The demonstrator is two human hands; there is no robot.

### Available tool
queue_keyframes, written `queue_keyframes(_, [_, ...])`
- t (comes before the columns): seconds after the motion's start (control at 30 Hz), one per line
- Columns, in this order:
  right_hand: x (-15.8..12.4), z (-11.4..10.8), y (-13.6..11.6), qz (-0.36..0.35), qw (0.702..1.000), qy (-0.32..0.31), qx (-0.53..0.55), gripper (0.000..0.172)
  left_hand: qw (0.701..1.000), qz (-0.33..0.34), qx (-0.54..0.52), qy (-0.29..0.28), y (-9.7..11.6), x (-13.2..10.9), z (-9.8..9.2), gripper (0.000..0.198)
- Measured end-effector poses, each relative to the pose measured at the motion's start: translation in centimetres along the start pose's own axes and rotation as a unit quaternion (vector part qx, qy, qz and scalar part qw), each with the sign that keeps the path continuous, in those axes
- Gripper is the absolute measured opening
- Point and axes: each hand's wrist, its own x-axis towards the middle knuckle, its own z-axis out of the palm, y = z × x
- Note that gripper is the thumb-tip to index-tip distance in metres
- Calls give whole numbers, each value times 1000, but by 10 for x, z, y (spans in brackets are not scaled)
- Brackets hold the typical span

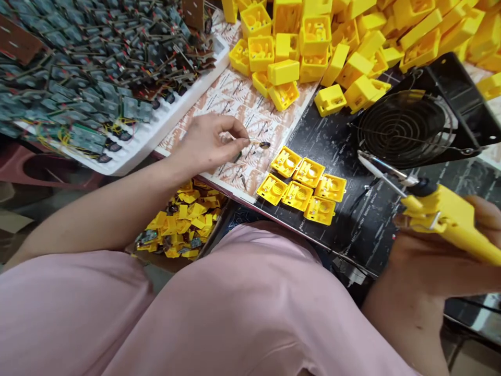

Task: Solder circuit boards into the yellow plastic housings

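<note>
My left hand [211, 141] is closed in a pinch over the patterned sheet, its thumb and forefinger on thin wires [254, 141]. A small round dark part [265, 145] hangs at the end of those wires. A bit of green shows under the fingers, too hidden to name. At the right, my right hand [438, 250] is wrapped around a yellow soldering gun [450, 211], its metal tip pointing up and left. Between the hands, several open yellow plastic housings [297, 196] lie in two rows on the black bench top.
A white foam tray [136, 151] on the left carries many circuit boards [94, 73] with wired round parts. Yellow housings [313, 36] are piled at the back. A black fan [403, 125] stands behind the soldering gun. Below the bench edge sits a box of yellow pieces [191, 219].
</note>
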Motion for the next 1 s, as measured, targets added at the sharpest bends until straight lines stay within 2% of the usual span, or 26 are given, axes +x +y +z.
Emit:
queue_keyframes(0.13, [3, 19, -5, 27, 999, 18, 26, 58, 981, 91, 169, 25, 0, 0, -4, 32])
queue_keyframes(0.23, [2, 36, -14, -10, 995, 80, 50, 42, 971, 124, 201, -31, -4, 3, 9, 34])
queue_keyframes(0.3, [1, 43, -19, -47, 990, 115, 62, 32, 979, 107, 166, -57, -8, 4, 17, 31])
queue_keyframes(0.33, [0, 44, -21, -60, 990, 111, 64, 29, 984, 91, 142, -58, -9, 3, 19, 30])
queue_keyframes(0.43, [-3, 41, -23, -77, 994, 59, 57, 30, 991, 54, 110, -56, -14, 0, 15, 32])
queue_keyframes(0.53, [-3, 36, -20, -81, 994, 43, 57, 29, 983, 46, 164, -71, -19, -3, 7, 36])
queue_keyframes(0.67, [-2, 33, -17, -79, 995, 30, 59, 31, 969, 44, 236, -63, -20, -6, 2, 38])
queue_keyframes(0.87, [-5, 33, -19, -49, 998, -5, 48, 37, 955, -37, 288, -62, -15, -4, -1, 43])
queue_keyframes(1.0, [-5, 34, -16, -80, 995, -7, 53, 40, 953, -99, 274, -79, -19, -1, -3, 54])
